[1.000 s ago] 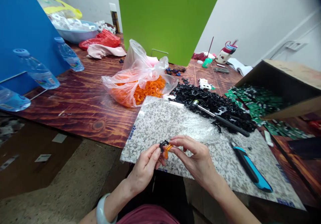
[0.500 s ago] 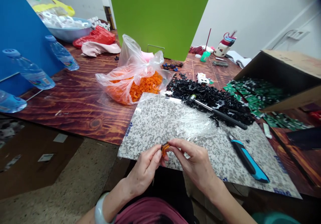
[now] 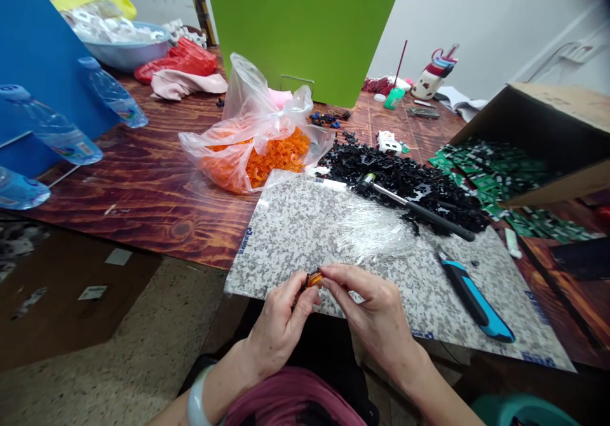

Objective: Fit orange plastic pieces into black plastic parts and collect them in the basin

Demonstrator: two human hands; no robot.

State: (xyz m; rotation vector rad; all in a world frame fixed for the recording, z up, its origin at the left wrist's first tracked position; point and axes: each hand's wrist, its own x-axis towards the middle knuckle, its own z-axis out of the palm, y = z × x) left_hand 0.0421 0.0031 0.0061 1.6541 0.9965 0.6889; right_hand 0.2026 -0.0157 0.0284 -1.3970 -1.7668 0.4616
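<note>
Both my hands meet at the near edge of a speckled grey board (image 3: 281, 235), fingertips closed on one small orange-and-black plastic part (image 3: 314, 278). My left hand (image 3: 281, 315) grips it from the left between thumb and fingers. From the right, my right hand (image 3: 372, 305) pinches its other end. Fingers cover much of the part, so its full shape is hidden. Beyond the hands lies a bundle of thin clear strands (image 3: 374, 229). A small hammer with a black handle (image 3: 429, 216) rests across a pile of black plastic parts (image 3: 376, 165).
A clear bag of orange parts (image 3: 276, 159) stands behind the board. On the right are a blue-black utility knife (image 3: 476, 299) and a tipped cardboard box (image 3: 548, 187) spilling green circuit boards (image 3: 481, 171). Water bottles (image 3: 61, 133) lean at left by a blue panel. A green panel (image 3: 305, 25) stands behind.
The orange-and-black part has turned slightly between my fingers, and my left thumb has shifted over it. Both hands keep hold. The camera view has shifted a little.
</note>
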